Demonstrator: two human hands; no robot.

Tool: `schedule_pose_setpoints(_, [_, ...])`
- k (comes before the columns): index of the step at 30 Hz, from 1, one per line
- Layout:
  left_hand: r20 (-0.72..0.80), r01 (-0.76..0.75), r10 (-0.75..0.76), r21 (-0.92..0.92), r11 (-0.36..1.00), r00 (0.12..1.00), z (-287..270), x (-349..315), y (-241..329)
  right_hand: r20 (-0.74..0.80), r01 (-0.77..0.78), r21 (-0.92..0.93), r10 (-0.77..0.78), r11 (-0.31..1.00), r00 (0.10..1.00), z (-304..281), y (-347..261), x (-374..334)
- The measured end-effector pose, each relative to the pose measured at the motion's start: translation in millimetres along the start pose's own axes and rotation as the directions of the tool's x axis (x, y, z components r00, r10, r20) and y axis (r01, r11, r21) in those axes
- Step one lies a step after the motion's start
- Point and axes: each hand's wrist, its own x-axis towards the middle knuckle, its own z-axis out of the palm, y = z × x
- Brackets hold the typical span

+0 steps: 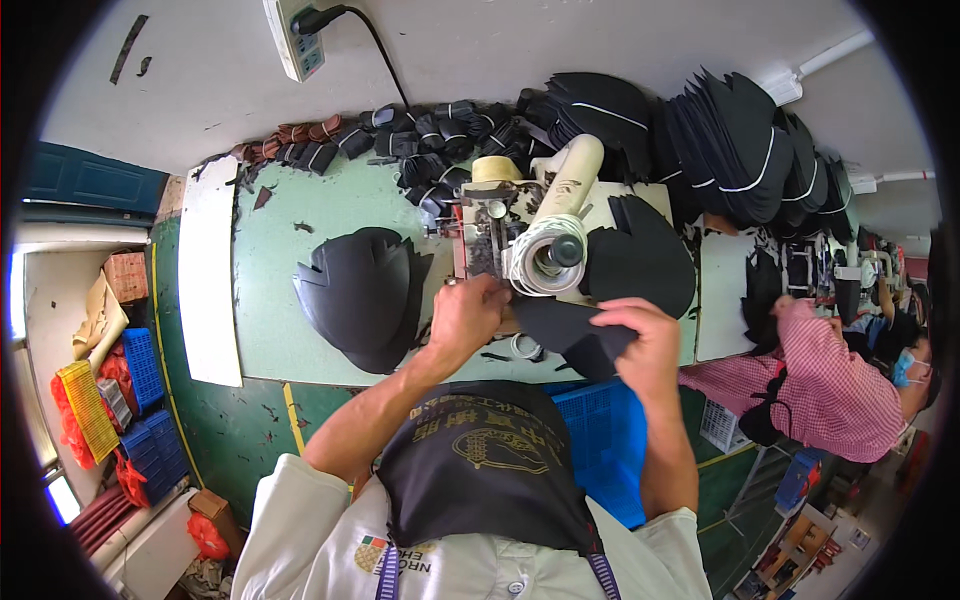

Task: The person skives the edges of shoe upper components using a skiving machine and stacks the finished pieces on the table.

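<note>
In front of me, a black cut sheet piece (562,328), perhaps leather, lies at the front of a cream bench machine (570,190). My right hand (645,345) grips its right side between thumb and fingers. At the piece's left end, close against the machine, my left hand (468,318) is closed with its fingertips pinched on the edge. The exact contact point there is partly hidden by the fingers. White cord is wound around the machine's round end. A stack of black cut pieces (360,300) lies left of my left hand; more black pieces (640,255) lie right of the machine.
Tied bundles of black pieces (735,150) stand along the wall, with smaller rolled bundles (425,130) beside them. A blue crate (610,450) sits below the table's front edge. At the right, a person in a checked pink top (835,375) works at the adjoining table.
</note>
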Motion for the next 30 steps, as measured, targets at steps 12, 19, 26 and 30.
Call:
schedule_pose_setpoints(12, [0.028, -0.163, 0.176, 0.543, 0.824, 0.984, -132, 28, -154, -0.340, -0.062, -0.380, -0.077, 0.923, 0.937, -17, 16, -43])
schedule_pose_setpoints(19, [0.292, -0.408, 0.291, 0.541, 0.736, 0.911, -166, 17, -93, 0.120, 0.162, 0.221, -0.192, 0.962, 0.974, 108, -10, -68])
schedule_pose_setpoints(26, [0.674, -0.220, 0.124, 0.059, 0.974, 0.729, -110, 16, 14, 0.432, -0.467, 0.620, 0.222, 0.630, 0.874, 139, -20, -58])
schedule_pose_setpoints(30, [0.605, -0.287, 0.076, 0.259, 0.922, 0.792, -92, 28, 6, 0.521, -0.610, 0.714, 0.321, 0.343, 0.791, 148, -9, -49])
